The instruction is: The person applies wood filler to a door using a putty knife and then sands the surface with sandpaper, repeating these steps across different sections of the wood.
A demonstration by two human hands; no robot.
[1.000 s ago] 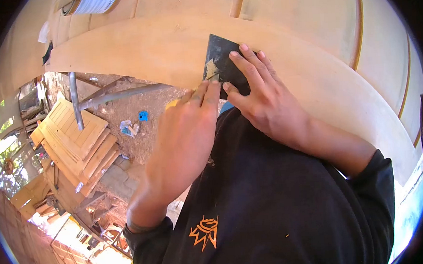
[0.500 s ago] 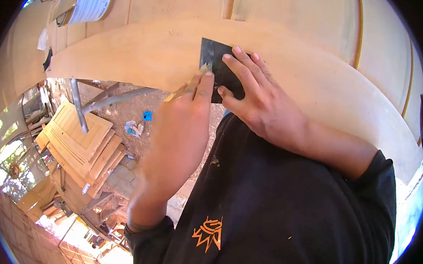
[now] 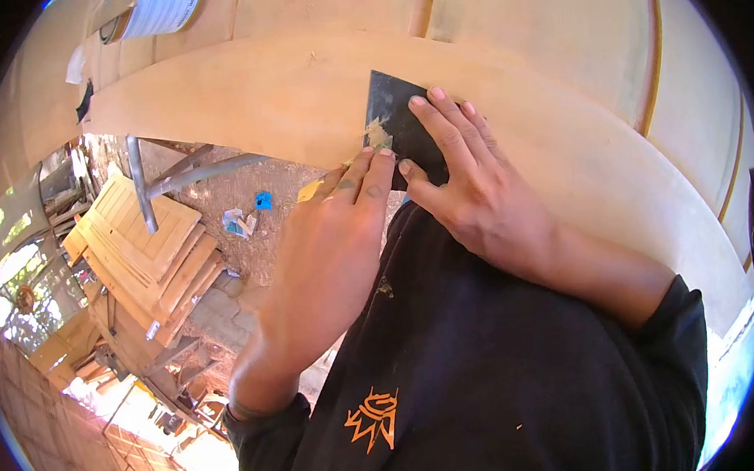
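A thin black plate [image 3: 394, 98] with a smear of beige filler [image 3: 378, 133] lies on the curved wooden panel [image 3: 241, 89], at its near edge. My right hand [image 3: 485, 183] rests on the plate with its fingers stretched out and the thumb apart. Beside it, my left hand [image 3: 334, 225] is closed with the fingers together, their tips at the filler. A yellow spreader [image 3: 310, 189] shows partly under those fingers; most of it is hidden, as is the left thumb.
A can with a white label [image 3: 165, 9] is on the wood at the upper left. Stacked wooden panels [image 3: 143, 248] stand below, past a grey metal leg [image 3: 140, 180]. On the ground lie a blue scrap [image 3: 263, 200] and a crumpled wrapper [image 3: 238, 224].
The fingertips of my left hand have drawn back slightly toward me across the plate, leaving more filler exposed. The whole view has shifted a little; the right hand keeps its place on the plate.
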